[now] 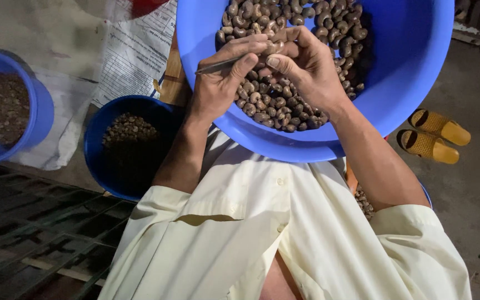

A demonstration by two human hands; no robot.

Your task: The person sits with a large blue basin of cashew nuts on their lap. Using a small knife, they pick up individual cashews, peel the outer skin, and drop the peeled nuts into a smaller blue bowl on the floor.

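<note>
Concrete floor (473,194) beneath blue basin (418,66) of cashews (284,105); left fingers (234,69) closed on blade (218,66), right fingers (284,58) pinching nut (276,47).

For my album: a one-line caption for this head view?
Left hand with a thin blade and right hand work a nut over a blue basin.
</note>
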